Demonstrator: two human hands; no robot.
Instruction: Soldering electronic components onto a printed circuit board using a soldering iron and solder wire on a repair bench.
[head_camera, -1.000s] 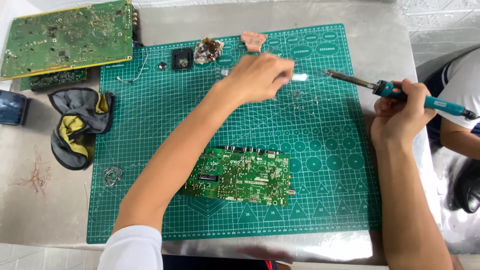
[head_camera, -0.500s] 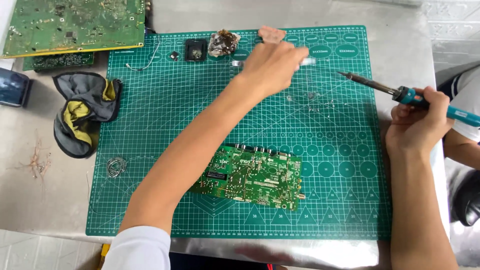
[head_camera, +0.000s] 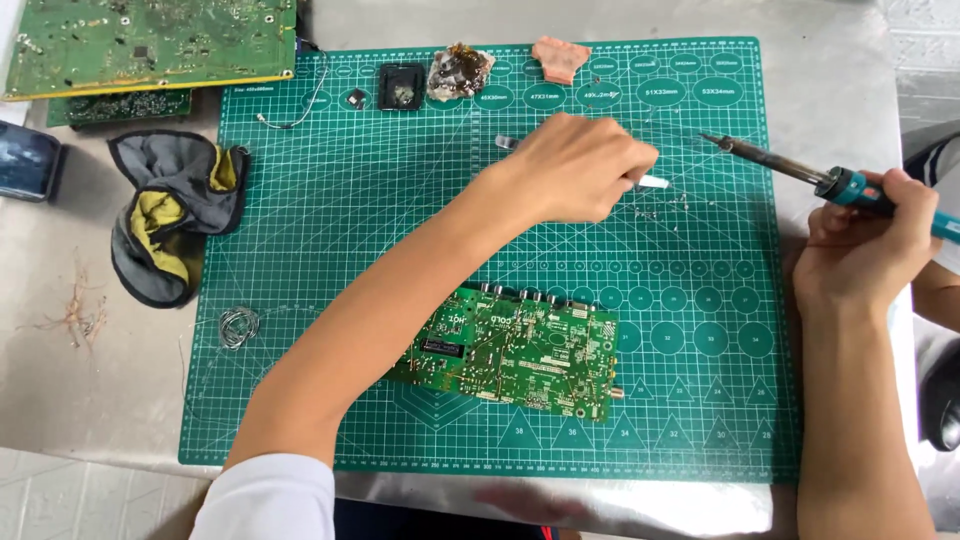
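My left hand (head_camera: 575, 168) reaches across the green cutting mat (head_camera: 330, 230) and is closed on a slim clear-and-white tool (head_camera: 652, 181) whose ends stick out either side of the fist. My right hand (head_camera: 865, 245) grips the blue handle of a soldering iron (head_camera: 800, 170) at the mat's right edge, its metal tip pointing left, apart from the left hand. A small green circuit board (head_camera: 515, 350) lies on the mat below my left forearm. Tiny metal bits (head_camera: 660, 208) lie scattered just beside the left hand.
A large circuit board (head_camera: 140, 45) lies at the top left off the mat. A grey and yellow cloth (head_camera: 170, 215) sits at the mat's left edge, a solder wire coil (head_camera: 238, 326) below it. A black square part (head_camera: 402, 86), brown lump (head_camera: 458, 72) and pink sponge (head_camera: 560, 57) line the top edge.
The view has shifted, so everything sits lower in frame. My left hand stays closed on the slim tool; the right hand still holds the soldering iron at the mat's right side.
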